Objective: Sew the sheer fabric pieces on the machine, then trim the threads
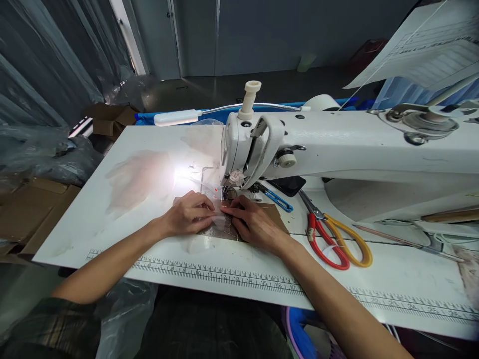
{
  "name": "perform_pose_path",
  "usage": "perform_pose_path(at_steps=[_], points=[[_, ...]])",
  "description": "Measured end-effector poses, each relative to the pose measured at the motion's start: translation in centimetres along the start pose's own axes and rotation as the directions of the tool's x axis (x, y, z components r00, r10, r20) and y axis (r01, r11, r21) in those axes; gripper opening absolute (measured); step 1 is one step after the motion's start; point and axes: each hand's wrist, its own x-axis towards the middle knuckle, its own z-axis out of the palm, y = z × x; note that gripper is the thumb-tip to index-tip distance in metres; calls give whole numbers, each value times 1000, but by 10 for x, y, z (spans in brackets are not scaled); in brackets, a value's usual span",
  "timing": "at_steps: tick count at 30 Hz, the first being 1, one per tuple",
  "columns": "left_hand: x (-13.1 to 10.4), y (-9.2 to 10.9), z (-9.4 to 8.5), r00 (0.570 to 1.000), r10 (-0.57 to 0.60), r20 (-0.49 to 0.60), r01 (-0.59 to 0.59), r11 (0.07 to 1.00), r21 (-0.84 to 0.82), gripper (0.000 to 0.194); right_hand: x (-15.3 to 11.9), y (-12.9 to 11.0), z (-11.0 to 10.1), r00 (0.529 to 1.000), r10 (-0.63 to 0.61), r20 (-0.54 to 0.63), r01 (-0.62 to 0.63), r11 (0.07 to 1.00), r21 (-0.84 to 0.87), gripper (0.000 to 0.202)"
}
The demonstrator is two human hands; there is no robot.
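Your left hand (pixel 190 214) is holding the sheer fabric (pixel 220 230) in a narrow pinch, fingertips drawn close. Your right hand (pixel 256 222) is bending over its right side, fingers touching it; whether they are gripping or only pressing, you are not showing clearly. The fabric is lying flat on the white table (pixel 93 229), just to the near side of the presser foot (pixel 225 192) of the sewing machine (pixel 337 144). As for progress, the piece is sitting in position by the foot, with its near part lying outside; stitches (if any) are hiding from view, so the amount done or left is staying unclear. To the right, blue snips (pixel 277 198) and scissors (pixel 319 215) are resting, while a printed ruler (pixel 224 274) is running along the near edge.
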Motion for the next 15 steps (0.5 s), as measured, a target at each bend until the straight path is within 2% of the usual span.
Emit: perform_pose_path(at_steps=[2, 4, 6, 8, 11, 15], points=[[1, -1, 0, 996, -74, -57, 69, 994, -87, 16, 0, 0, 1, 1000, 22, -6, -22, 1000, 6, 38], [1, -1, 0, 992, -106, -71, 96, 987, -129, 15, 0, -1, 1, 999, 35, -9, -35, 999, 10, 37], [1, -1, 1, 997, -65, -39, 60, 992, -111, 15, 0, -2, 1, 999, 32, -11, -32, 999, 18, 36], [0, 0, 2, 999, 23, 32, -21, 999, -48, 16, 0, -3, 0, 1000, 23, -15, -22, 999, 26, 36], [-2, 1, 4, 987, 114, 114, -119, 992, 34, 17, 0, -3, -2, 1000, 16, -16, -15, 999, 43, 37], [-3, 1, 4, 982, 143, 120, -153, 985, 74, 15, -2, 1, -4, 1000, 29, -1, -29, 996, 84, 40]])
